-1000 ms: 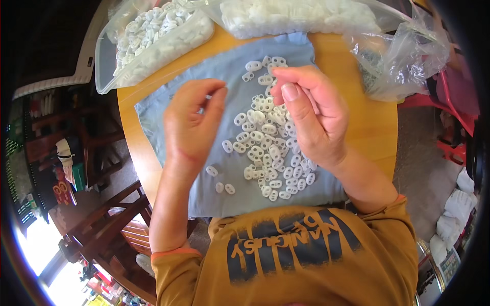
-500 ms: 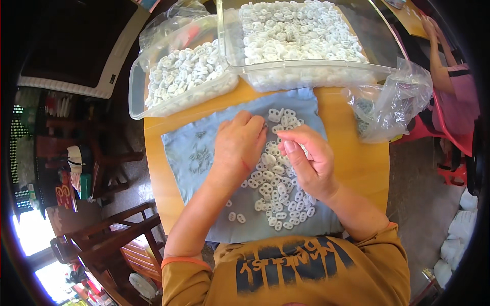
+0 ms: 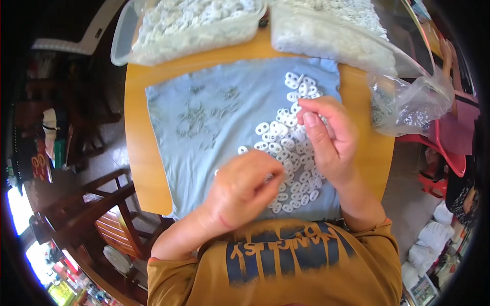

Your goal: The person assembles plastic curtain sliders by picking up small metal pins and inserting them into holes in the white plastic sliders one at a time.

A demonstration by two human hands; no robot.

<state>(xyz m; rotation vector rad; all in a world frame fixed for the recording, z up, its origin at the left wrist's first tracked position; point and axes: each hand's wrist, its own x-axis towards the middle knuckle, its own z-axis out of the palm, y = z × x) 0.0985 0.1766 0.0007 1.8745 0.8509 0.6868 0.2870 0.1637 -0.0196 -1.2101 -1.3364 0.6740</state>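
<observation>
— What stands around your blue fabric cloth (image 3: 176, 168)?
— Beyond its far edge I have two clear plastic tubs. The left tub (image 3: 121, 43) holds a deep heap of small white pieces; so does the right tub (image 3: 326, 45). Just beyond the cloth's right side sits a crumpled clear plastic bag (image 3: 413, 104) with small greyish bits inside.

— And on the cloth?
— White oval plastic pieces with two round holes (image 3: 286, 145) lie in a long spread over its right half. Thin dark slivers (image 3: 191, 120) are scattered over its left half.

— Your hands?
— My left hand (image 3: 248, 178) is over the cloth's near part, beside the white ovals, fingers curled in and blurred. My right hand (image 3: 331, 135) is over its right side, above the ovals, thumb and forefinger brought near each other. I can't tell whether either grips anything.

— What's under and around the cloth?
— A yellow-brown wooden table (image 3: 143, 132), showing along its left and right sides. Farther left stands a dark brown wooden chair (image 3: 120, 222); farther right, a red plastic seat (image 3: 453, 155) and white bundles (image 3: 434, 237).
</observation>
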